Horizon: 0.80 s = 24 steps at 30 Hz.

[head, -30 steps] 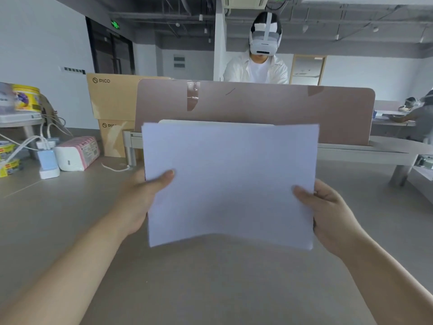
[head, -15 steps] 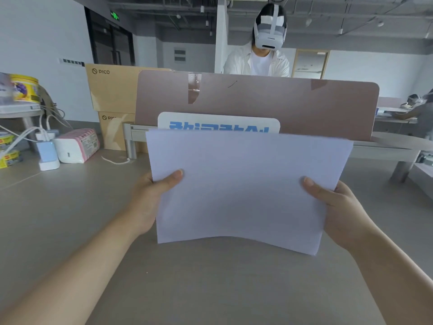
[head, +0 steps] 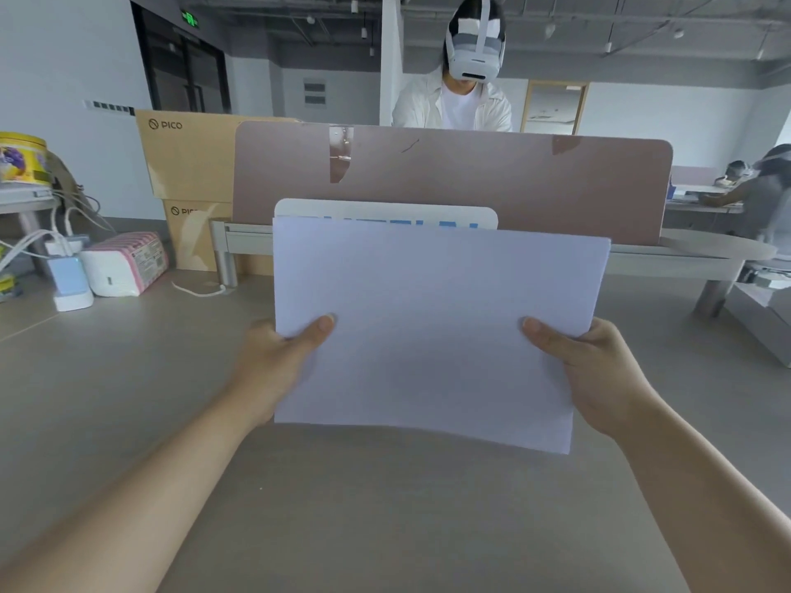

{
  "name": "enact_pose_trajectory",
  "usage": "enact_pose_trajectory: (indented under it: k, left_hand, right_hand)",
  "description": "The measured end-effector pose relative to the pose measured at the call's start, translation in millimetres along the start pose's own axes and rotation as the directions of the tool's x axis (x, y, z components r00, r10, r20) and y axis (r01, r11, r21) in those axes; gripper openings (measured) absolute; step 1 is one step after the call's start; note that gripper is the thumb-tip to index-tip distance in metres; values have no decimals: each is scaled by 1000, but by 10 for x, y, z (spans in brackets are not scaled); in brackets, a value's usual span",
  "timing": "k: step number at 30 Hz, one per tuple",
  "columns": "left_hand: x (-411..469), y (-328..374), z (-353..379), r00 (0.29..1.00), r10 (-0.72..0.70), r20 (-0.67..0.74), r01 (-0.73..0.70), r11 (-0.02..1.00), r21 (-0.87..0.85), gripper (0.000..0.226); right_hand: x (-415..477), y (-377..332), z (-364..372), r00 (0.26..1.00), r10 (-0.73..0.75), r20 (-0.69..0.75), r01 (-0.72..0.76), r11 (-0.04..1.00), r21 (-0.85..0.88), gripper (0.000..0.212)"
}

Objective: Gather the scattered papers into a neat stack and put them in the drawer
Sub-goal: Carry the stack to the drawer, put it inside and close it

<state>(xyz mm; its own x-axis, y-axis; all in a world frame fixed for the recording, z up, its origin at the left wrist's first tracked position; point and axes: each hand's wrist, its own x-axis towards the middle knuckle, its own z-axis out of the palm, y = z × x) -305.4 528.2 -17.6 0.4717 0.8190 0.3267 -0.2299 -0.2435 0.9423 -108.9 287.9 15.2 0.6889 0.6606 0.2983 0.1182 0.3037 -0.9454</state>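
Note:
A stack of white papers point(head: 432, 327) is held upright above the grey desk point(head: 385, 507), facing me, its bottom edge just over the desk. My left hand point(head: 278, 361) grips the stack's left edge, thumb on the front. On the right edge my right hand point(head: 595, 374) holds it the same way. The sheets' top right corners are slightly fanned. No drawer is in view.
A brown divider panel point(head: 449, 177) closes off the desk's far side, with a white sign point(head: 385, 211) leaning against it behind the papers. A tissue pack point(head: 128, 263), a charger point(head: 70, 280) and cardboard boxes point(head: 188, 156) sit at the left. A person with a headset point(head: 462, 79) stands beyond the divider.
The paper stack has shifted a little to the right and tilted, with both hands keeping their grip. The white sign behind it came into view, then got partly covered again.

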Motion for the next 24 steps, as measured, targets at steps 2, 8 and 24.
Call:
enact_pose_trajectory:
  k: [2, 8, 24]
  left_hand:
    - [-14, 104, 59, 998, 27, 52, -29, 999, 37, 4]
    - [-162, 290, 673, 967, 0, 256, -5, 1000, 18, 12]
    - [-1579, 499, 3666, 525, -137, 840, -109, 968, 226, 24]
  right_hand:
    - [-55, -85, -87, 1000, 17, -22, -17, 1000, 10, 26]
    - [-458, -324, -671, 990, 91, -106, -95, 995, -29, 44]
    - [-2715, -888, -2974, 681, 124, -722, -218, 975, -38, 26]
